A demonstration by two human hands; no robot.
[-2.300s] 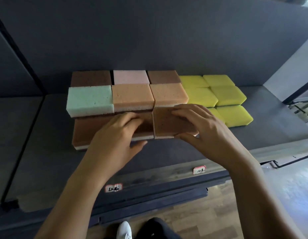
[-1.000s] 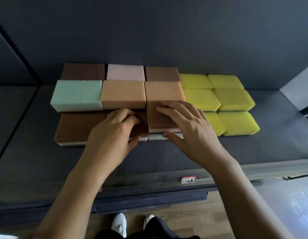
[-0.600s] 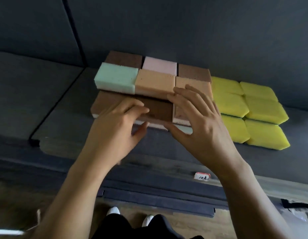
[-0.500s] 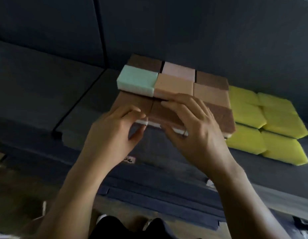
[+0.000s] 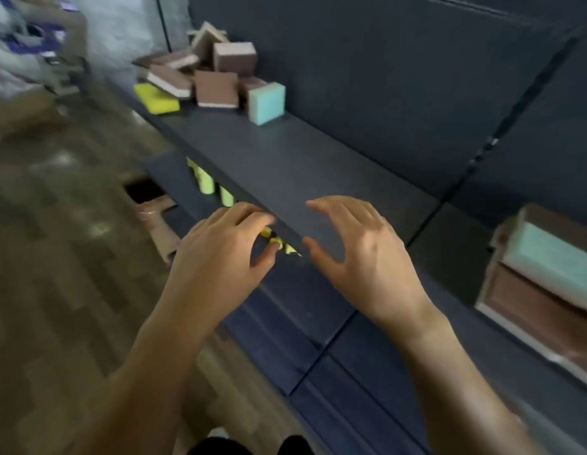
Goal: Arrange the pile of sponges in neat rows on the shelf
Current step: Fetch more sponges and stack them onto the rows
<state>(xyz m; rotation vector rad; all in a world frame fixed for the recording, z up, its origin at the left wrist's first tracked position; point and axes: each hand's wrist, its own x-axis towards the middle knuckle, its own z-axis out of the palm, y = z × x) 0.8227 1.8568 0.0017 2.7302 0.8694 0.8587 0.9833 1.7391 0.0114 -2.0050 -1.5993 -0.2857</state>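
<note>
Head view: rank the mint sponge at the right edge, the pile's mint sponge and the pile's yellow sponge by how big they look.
1. Mint sponge at the right edge: largest, though nearest the camera and blurred.
2. Pile's mint sponge and pile's yellow sponge: look alike, not ranked.

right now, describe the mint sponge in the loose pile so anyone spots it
Follow the dark shelf to its far end, where a jumbled pile lies. The mint sponge stands at the pile's near edge, the only blue-green block among brown ones and one yellow.
</note>
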